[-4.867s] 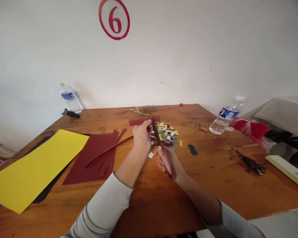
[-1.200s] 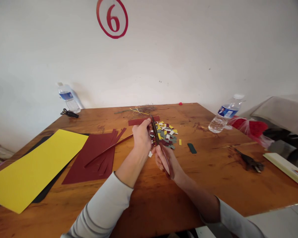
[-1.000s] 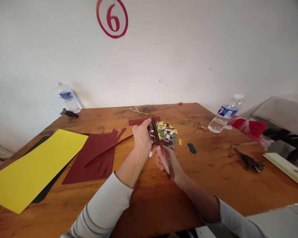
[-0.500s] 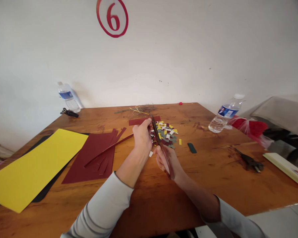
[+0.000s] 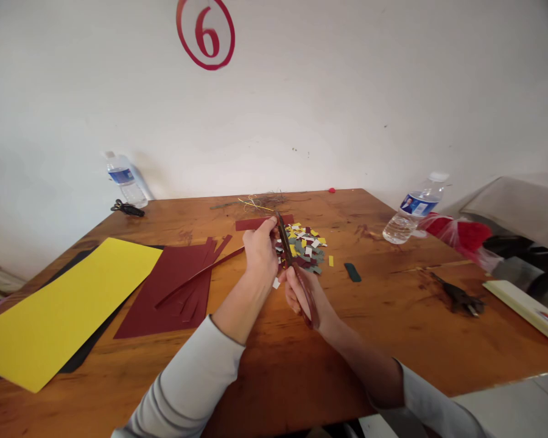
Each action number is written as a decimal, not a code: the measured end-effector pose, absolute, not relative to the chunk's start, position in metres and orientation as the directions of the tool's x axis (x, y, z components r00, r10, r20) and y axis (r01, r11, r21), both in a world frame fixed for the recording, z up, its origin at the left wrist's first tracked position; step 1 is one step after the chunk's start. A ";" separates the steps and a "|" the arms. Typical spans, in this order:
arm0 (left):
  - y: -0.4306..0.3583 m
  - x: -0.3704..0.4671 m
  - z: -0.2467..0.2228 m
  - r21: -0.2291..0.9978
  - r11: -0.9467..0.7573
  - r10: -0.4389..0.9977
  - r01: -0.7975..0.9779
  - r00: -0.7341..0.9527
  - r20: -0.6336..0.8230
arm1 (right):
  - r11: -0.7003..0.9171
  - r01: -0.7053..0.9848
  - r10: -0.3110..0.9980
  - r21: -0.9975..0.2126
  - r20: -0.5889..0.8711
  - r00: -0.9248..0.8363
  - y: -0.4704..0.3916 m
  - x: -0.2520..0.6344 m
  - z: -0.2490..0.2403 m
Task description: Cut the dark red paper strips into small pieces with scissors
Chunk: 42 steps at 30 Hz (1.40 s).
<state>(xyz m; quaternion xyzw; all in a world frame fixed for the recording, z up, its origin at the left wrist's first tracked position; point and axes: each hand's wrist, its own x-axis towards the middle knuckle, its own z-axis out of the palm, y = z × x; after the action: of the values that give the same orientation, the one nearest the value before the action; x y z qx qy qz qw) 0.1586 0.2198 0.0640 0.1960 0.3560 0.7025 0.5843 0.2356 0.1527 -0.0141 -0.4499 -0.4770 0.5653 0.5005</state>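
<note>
My right hand (image 5: 304, 292) is wrapped round the dark red handles of a pair of scissors (image 5: 285, 240), whose blades point away from me. Just left of the blades, my left hand (image 5: 261, 248) pinches a thin dark red paper strip (image 5: 223, 260); the strip trails out behind the hand to the left, over a dark red sheet (image 5: 150, 298). Beneath and beyond the scissors lies a heap of small cut paper pieces (image 5: 311, 250) in white, yellow, grey-green and dark red. The strip's end at the blades is hidden by my left fingers.
A yellow sheet (image 5: 73, 310) overlaps a black mat at left. Water bottles (image 5: 126, 179) stand at back left and at right (image 5: 413, 210). Dark pliers (image 5: 461, 298), a green piece (image 5: 353, 272) and a white box (image 5: 530, 313) lie on the right. Thin wires (image 5: 267, 201) lie near the wall.
Hardly anything differs. Both hands and the scissors keep nearly the same place, and the view has shifted very slightly.
</note>
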 end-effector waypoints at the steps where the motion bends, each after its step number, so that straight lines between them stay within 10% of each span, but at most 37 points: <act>1: 0.219 0.159 0.064 0.730 -0.060 0.961 -0.681 -0.237 -0.143 | -0.039 -0.137 0.996 -0.990 -0.027 -0.090 0.153 0.236 -0.015; 42: 0.220 0.162 0.063 0.717 -0.051 0.952 -0.695 -0.251 -0.176 | -0.087 -0.198 0.991 -0.976 -0.066 -0.113 0.159 0.238 -0.026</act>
<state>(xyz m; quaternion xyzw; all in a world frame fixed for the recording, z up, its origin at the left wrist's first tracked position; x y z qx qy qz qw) 0.1616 0.2198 0.0633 0.1772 0.3627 0.7027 0.5858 0.2384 0.1586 -0.0259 -0.4384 -0.4526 0.5929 0.5014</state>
